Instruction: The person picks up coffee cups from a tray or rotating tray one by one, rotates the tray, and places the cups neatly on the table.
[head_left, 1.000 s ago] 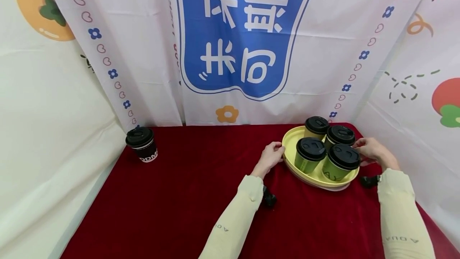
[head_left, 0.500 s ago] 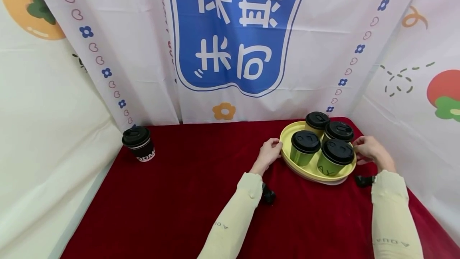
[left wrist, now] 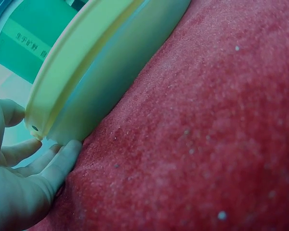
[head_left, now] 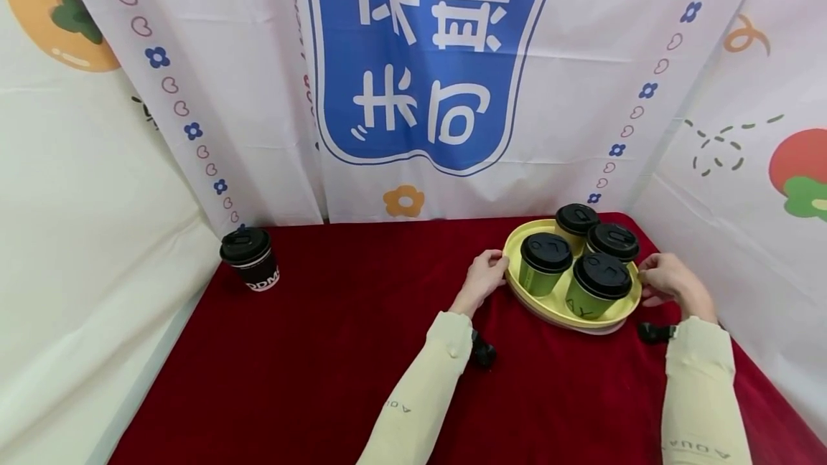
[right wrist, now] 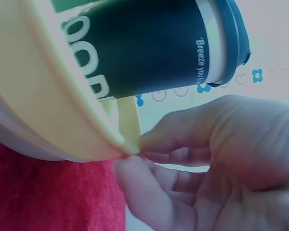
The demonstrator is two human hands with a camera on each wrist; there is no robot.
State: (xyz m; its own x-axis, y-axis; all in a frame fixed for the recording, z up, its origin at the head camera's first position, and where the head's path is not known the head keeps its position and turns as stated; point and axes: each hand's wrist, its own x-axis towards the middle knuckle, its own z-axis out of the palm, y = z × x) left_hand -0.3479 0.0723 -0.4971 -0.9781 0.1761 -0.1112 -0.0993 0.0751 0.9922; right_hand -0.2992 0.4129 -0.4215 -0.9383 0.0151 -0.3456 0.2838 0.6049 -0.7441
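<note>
A round yellow tray stands on a paler base on the cloth at the right. It carries two green paper cups, one at the left and one in front, plus two other lidded cups behind, at the back and right. All have black lids. My left hand holds the tray's left rim, its thumb on the edge and other fingers lower against the side. With thumb and forefinger, my right hand pinches the opposite rim, beside a dark printed cup.
A black paper cup with a black lid stands alone at the far left of the red cloth. Printed white hangings enclose the table at the back and both sides.
The yellow tray has turned slightly clockwise with its cups: the back cup has shifted right and the front green cup left. Both hands stay at the rim. The head view has shifted a little.
</note>
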